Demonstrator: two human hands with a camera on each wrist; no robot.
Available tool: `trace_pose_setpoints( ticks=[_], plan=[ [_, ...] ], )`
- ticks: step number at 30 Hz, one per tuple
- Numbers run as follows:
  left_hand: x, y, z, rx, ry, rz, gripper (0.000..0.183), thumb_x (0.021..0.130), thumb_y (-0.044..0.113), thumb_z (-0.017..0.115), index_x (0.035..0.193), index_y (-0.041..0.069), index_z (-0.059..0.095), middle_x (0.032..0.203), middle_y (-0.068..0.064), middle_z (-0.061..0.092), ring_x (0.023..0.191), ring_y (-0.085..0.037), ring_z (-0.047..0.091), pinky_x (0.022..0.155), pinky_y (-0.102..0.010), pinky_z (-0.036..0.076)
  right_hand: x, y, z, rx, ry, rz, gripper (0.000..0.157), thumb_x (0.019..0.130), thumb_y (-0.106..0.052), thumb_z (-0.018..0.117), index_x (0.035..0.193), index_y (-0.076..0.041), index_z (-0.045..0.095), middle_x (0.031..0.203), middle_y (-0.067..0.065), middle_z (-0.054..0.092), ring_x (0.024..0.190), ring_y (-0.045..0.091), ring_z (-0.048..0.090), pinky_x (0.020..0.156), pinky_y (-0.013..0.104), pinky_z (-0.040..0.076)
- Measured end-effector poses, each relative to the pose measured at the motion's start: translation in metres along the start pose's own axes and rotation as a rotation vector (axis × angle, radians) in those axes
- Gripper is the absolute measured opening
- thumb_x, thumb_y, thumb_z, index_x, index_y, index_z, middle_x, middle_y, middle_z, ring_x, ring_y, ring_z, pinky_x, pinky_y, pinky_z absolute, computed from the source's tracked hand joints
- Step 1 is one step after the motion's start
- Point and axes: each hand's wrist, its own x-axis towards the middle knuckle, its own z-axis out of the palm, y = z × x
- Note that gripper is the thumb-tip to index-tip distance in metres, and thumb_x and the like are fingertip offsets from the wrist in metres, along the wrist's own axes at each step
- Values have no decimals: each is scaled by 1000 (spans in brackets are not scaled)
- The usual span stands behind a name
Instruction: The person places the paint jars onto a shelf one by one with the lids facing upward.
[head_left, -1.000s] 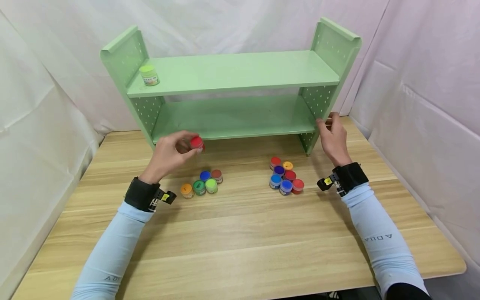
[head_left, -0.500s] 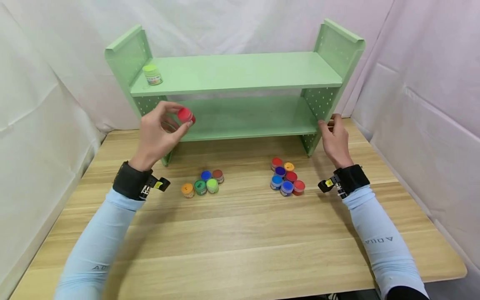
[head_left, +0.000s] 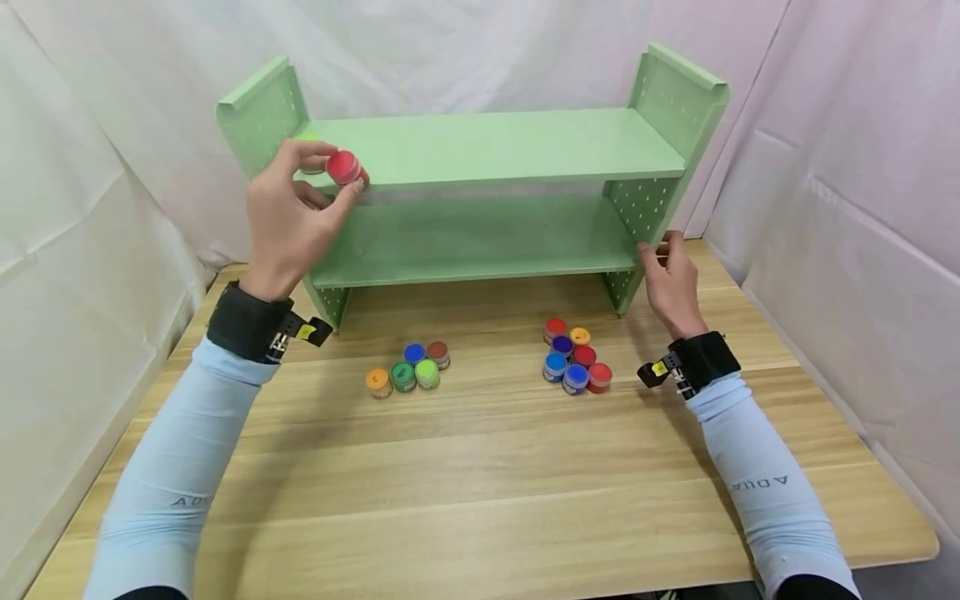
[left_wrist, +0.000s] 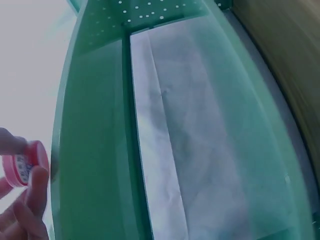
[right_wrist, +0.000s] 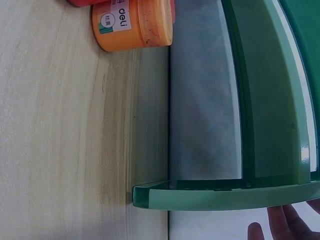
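Observation:
My left hand [head_left: 288, 212] pinches a small red paint jar [head_left: 345, 168] between thumb and fingers. It holds the jar in front of the left end of the green shelf unit's upper board [head_left: 480, 146]. In the left wrist view, the red jar [left_wrist: 26, 164] shows its label side, beside the board's edge. Behind my left fingers, a light green jar [head_left: 307, 138] on the upper board is mostly hidden. At the unit's right side panel [head_left: 667, 158], my right hand [head_left: 672, 283] touches the lower part, its fingers on the outer side in the right wrist view.
On the wooden table [head_left: 465, 483], a left cluster holds an orange jar [head_left: 378, 382], a dark green jar [head_left: 403, 377] and several others. A right cluster holds red, blue and yellow-orange jars [head_left: 580, 336]. White cloth [head_left: 825, 167] hangs around the table.
My left hand has lifted the red jar up and leftward, from below the lower board to the upper board's height. My right hand stays at the side panel.

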Motion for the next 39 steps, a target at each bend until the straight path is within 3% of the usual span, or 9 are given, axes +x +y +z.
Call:
trace_pose_setpoints(
  ticks=[4, 9, 15, 18, 25, 32, 39],
  plan=[
    [9, -11, 4, 144, -31, -42, 42, 82, 36, 68, 112, 7, 62, 97, -2, 69, 56, 2, 54, 58, -13, 40, 1, 0, 0, -1, 3, -4, 54, 99, -50, 37, 133, -7, 41, 117, 14, 54, 101, 23, 53, 79, 35, 41],
    [16, -13, 6, 242, -56, -6, 38, 85, 41, 63, 104, 8, 63, 97, -1, 71, 66, -15, 64, 57, -24, 36, 1, 0, 1, 3, -3, -1, 54, 99, -49, 37, 133, -7, 40, 118, 15, 54, 102, 23, 53, 80, 36, 41],
    [24, -12, 5, 352, -46, 65, 34, 85, 39, 64, 99, 8, 71, 95, -5, 68, 76, -21, 57, 57, -34, 35, 3, -2, 2, -1, 10, -10, 52, 99, -47, 37, 132, -7, 41, 115, 14, 55, 100, 22, 54, 80, 36, 42],
    [27, -12, 5, 400, -50, 85, 34, 85, 40, 65, 100, 10, 73, 99, -5, 69, 69, -21, 53, 52, -34, 30, 4, -2, 2, -1, 14, -12, 52, 99, -47, 38, 132, -7, 41, 114, 14, 55, 100, 22, 54, 80, 36, 42],
    [34, -14, 9, 471, -80, 112, 33, 87, 40, 62, 102, 13, 75, 97, -2, 71, 54, -18, 39, 44, -35, 19, 3, 0, 2, -4, 7, -1, 53, 99, -48, 37, 131, -6, 41, 115, 15, 54, 101, 23, 53, 80, 36, 42],
    [36, -15, 13, 492, -70, 59, 34, 88, 39, 59, 105, 13, 74, 97, -3, 70, 54, -21, 40, 43, -36, 19, 3, -2, 1, -11, 15, -5, 52, 99, -47, 37, 132, -6, 41, 117, 15, 54, 101, 23, 53, 81, 36, 42],
    [35, -15, 12, 496, -61, 56, 35, 89, 38, 58, 106, 12, 73, 96, -5, 70, 55, -24, 44, 44, -36, 20, 2, -4, 1, -3, 10, -4, 53, 99, -47, 37, 132, -7, 41, 117, 14, 54, 101, 22, 53, 81, 36, 42]
  ],
)
